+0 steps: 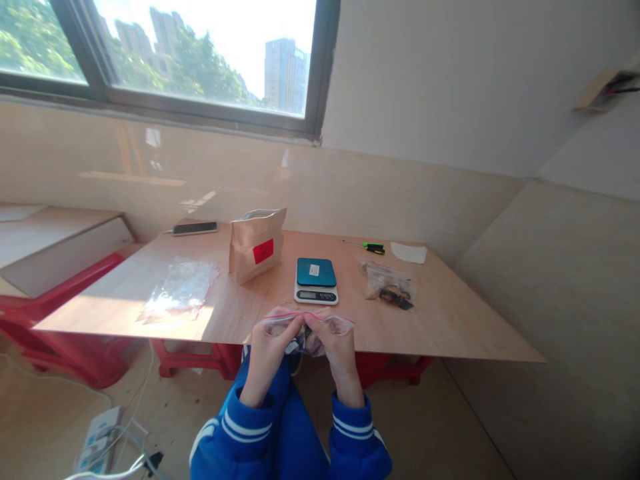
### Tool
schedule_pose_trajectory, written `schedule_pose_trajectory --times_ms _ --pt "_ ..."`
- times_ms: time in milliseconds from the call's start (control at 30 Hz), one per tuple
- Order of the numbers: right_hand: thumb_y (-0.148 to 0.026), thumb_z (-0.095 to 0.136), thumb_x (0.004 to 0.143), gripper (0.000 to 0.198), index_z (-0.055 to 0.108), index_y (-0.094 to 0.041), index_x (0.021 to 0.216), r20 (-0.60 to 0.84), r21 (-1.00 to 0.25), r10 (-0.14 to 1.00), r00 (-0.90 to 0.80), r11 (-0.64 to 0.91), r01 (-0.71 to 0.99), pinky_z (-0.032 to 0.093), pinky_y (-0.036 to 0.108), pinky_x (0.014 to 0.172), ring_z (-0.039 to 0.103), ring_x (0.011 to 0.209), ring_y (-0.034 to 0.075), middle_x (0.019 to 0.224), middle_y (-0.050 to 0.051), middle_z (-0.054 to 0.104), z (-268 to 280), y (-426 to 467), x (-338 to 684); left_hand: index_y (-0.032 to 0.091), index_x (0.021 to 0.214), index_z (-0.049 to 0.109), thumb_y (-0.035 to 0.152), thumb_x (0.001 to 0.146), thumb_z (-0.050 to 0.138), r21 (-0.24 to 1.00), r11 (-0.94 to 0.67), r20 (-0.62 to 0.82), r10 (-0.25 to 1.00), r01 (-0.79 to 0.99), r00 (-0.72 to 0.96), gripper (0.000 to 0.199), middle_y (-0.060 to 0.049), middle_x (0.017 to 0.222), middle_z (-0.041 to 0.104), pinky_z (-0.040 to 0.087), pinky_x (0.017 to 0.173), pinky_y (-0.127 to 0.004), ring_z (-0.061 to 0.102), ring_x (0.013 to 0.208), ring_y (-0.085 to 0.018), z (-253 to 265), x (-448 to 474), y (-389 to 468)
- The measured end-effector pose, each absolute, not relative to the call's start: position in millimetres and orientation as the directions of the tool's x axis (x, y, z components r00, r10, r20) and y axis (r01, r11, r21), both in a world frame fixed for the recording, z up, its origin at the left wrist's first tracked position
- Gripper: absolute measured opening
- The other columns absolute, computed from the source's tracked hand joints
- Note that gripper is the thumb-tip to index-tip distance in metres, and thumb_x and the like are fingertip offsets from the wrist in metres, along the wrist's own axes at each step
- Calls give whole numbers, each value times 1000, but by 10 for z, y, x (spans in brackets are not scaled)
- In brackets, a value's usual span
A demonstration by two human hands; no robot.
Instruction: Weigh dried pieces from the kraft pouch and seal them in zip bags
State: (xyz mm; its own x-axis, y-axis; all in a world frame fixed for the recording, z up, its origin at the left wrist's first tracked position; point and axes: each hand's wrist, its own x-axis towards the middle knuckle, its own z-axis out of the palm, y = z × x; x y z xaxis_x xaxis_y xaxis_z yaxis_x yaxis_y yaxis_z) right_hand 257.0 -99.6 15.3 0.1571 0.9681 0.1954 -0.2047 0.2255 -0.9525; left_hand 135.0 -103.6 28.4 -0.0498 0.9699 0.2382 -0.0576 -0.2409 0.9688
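My left hand (273, 340) and my right hand (335, 343) both grip a small clear zip bag (306, 328) with a red seal strip, held at the near edge of the wooden table (450, 320). Dark and pale contents show inside the bag between my fingers. Just beyond it stands a small scale (315, 280) with a teal top. A brown paper pouch (256, 243) with a red label stands upright to the scale's left. Another filled clear bag (389, 283) lies to the scale's right.
A pile of empty clear bags (180, 288) lies at the left of the table. A phone (195, 228) rests at the back left, a green-handled tool (373, 247) and a white paper (409, 252) at the back right. A power strip (97, 440) lies on the floor, lower left.
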Motion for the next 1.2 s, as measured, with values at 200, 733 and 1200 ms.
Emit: schedule_pose_trajectory --times_ms 200,733,1200 --pt "-44 75 71 29 71 -16 71 167 -967 968 187 198 -161 52 24 55 65 56 15 64 3 72 26 -946 2688 15 74 74 48 78 63 979 -191 192 981 -71 6 35 -7 75 71 48 61 -26 64 70 -19 193 1249 -969" --pt "-57 74 65 43 69 -15 74 277 -950 672 687 301 88 50 23 42 59 44 12 62 3 68 990 -789 3972 13 85 74 59 84 42 996 17 -14 999 -85 32 55 -14 93 74 50 72 -33 68 78 -23 11 746 -808" --pt "-68 37 81 71 56 -8 113 701 -436 643 309 44 899 39 59 96 50 116 40 117 27 55 -492 -294 4485 14 96 69 58 85 39 996 0 -21 970 -86 -241 54 -13 102 72 52 77 -36 68 86 -23 -106 408 -797"
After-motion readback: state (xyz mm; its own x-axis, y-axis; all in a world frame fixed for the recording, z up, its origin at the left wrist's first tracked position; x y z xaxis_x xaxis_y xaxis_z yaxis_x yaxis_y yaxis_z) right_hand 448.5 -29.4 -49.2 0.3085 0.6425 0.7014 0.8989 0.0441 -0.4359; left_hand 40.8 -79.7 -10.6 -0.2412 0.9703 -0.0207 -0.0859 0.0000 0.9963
